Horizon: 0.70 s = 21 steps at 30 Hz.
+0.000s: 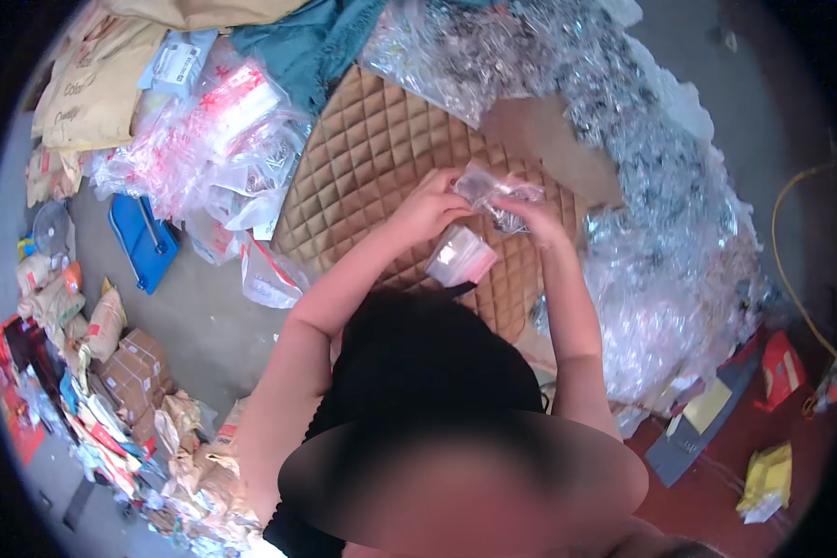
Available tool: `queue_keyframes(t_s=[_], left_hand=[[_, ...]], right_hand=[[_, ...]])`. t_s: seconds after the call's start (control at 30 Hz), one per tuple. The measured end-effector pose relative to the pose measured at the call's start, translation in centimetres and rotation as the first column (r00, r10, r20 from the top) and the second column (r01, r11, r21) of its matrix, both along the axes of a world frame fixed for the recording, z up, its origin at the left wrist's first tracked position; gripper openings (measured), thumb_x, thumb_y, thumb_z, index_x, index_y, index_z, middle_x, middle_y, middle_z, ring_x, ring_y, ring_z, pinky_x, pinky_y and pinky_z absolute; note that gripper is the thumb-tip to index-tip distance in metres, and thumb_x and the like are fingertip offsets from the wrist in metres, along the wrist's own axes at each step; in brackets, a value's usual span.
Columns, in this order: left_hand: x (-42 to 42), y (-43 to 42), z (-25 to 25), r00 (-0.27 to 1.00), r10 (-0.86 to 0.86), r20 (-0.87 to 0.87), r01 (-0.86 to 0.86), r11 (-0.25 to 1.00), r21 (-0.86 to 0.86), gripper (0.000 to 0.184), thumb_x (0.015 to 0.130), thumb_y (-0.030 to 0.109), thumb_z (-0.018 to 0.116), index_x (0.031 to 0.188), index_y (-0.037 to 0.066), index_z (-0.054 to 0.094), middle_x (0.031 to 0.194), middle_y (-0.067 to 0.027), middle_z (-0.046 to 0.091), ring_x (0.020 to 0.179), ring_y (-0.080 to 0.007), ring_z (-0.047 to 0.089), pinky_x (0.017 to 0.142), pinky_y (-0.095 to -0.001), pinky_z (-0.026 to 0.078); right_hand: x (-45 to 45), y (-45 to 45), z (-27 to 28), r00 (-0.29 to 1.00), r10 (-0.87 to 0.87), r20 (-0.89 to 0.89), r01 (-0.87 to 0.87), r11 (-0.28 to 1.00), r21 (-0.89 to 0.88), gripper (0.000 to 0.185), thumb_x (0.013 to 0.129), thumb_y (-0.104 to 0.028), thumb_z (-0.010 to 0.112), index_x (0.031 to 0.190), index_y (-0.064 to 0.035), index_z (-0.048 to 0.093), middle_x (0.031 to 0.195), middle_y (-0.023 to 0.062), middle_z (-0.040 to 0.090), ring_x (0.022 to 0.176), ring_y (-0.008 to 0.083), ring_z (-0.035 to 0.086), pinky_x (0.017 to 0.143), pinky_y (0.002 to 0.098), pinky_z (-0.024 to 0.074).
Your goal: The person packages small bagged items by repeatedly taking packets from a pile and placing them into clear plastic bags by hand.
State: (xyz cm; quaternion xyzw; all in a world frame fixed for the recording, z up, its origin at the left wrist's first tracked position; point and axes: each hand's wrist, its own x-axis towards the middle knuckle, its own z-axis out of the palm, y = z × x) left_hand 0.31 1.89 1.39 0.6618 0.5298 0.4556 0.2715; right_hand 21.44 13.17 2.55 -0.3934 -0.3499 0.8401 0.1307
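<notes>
A small clear plastic bag, crinkled and shiny, is held up between my two hands above a brown quilted mat. My left hand pinches its left side with bent fingers. On the other side, my right hand has its fingers closed on the bag's right part; the fingertips are partly covered by the film. Just below the hands lies a stack of small clear bags with a pinkish-red edge. The quilted mat spreads beneath and around them.
A large heap of clear plastic bags curves along the right. White-and-red plastic packaging piles up at upper left, near a brown paper sack. A blue folding stool and a cardboard box are at left. A yellow hose runs far right.
</notes>
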Motion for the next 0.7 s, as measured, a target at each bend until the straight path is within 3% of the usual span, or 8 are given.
queue_keyframes(t_s=[0.1,0.23,0.3,0.33,0.43,0.53,0.67,0.7], left_hand=[[1.6,-1.3,0.2,0.983,-0.177,-0.052,0.179,0.984,0.020,0.015,0.073,0.008,0.073,0.088,0.011,0.073,0.126,-0.0135,0.054,0.115,-0.0348,0.050,0.098,-0.0421,0.041],[4.1,-3.9,0.8,0.939,-0.322,-0.121,0.318,0.947,-0.053,0.017,0.072,0.011,0.071,0.089,0.012,0.073,0.126,-0.0166,0.053,0.117,-0.0368,0.048,0.098,-0.0427,0.043],[4.8,-4.3,1.0,0.926,-0.346,-0.149,0.333,0.937,-0.103,0.017,0.073,0.011,0.070,0.090,0.013,0.073,0.127,-0.0170,0.053,0.118,-0.0367,0.048,0.098,-0.0424,0.043],[5.2,-4.5,1.3,0.916,-0.376,-0.143,0.356,0.923,-0.147,0.017,0.074,0.013,0.069,0.090,0.014,0.073,0.127,-0.0169,0.053,0.120,-0.0365,0.047,0.099,-0.0426,0.042],[6.4,-4.7,1.9,0.908,-0.405,-0.111,0.398,0.914,-0.079,0.016,0.075,0.015,0.069,0.091,0.015,0.073,0.129,-0.0165,0.052,0.121,-0.0361,0.047,0.100,-0.0433,0.041],[7.6,-5.1,2.7,0.897,-0.424,-0.123,0.428,0.904,0.001,0.015,0.075,0.015,0.070,0.090,0.015,0.073,0.130,-0.0159,0.051,0.121,-0.0362,0.047,0.101,-0.0441,0.040],[8.4,-5.5,3.5,0.874,-0.484,-0.043,0.482,0.875,-0.049,0.015,0.075,0.014,0.073,0.089,0.014,0.073,0.132,-0.0154,0.049,0.122,-0.0365,0.046,0.101,-0.0434,0.040],[8.8,-5.7,3.5,0.859,-0.512,-0.026,0.509,0.858,-0.072,0.013,0.076,0.014,0.073,0.090,0.014,0.072,0.131,-0.0143,0.050,0.121,-0.0349,0.047,0.100,-0.0420,0.040]], right_hand=[[2.2,-2.6,3.5,0.683,0.241,0.690,-0.660,0.608,0.441,0.041,0.081,-0.016,0.072,0.119,-0.0048,0.060,0.108,0.0074,0.067,0.093,0.0215,0.066,0.082,0.0314,0.0506],[4.7,-6.0,5.8,0.758,0.076,0.648,-0.612,0.426,0.666,0.038,0.080,-0.018,0.072,0.115,-0.0046,0.062,0.109,0.0099,0.067,0.097,0.0216,0.064,0.084,0.0325,0.0497],[5.7,-6.5,5.9,0.958,-0.077,0.277,-0.103,0.808,0.580,0.037,0.079,-0.018,0.071,0.112,-0.0048,0.062,0.111,0.0138,0.064,0.104,0.0252,0.063,0.087,0.0335,0.0489],[6.0,-6.9,6.1,0.956,-0.094,0.277,-0.089,0.808,0.582,0.037,0.079,-0.018,0.071,0.112,-0.0048,0.062,0.111,0.0138,0.064,0.104,0.0252,0.063,0.087,0.0335,0.0489],[5.1,-8.2,8.8,0.620,0.049,0.783,-0.752,0.322,0.575,0.043,0.073,-0.019,0.073,0.113,-0.0052,0.063,0.122,0.0159,0.058,0.113,0.0357,0.055,0.089,0.0396,0.0491],[5.1,-11.0,7.6,0.599,-0.174,0.782,-0.772,0.135,0.621,0.046,0.068,-0.019,0.077,0.110,-0.0068,0.062,0.111,0.0170,0.058,0.107,0.0369,0.055,0.088,0.0387,0.0495],[8.7,-11.8,4.2,0.827,-0.209,0.522,-0.435,0.353,0.829,0.043,0.074,-0.011,0.073,0.114,-0.0064,0.057,0.104,0.0094,0.056,0.100,0.0258,0.057,0.086,0.0352,0.0481],[9.1,-12.0,3.5,0.915,-0.177,0.362,-0.174,0.636,0.752,0.042,0.076,-0.010,0.071,0.115,-0.0056,0.056,0.108,0.0085,0.056,0.103,0.0227,0.057,0.088,0.0338,0.0475]])
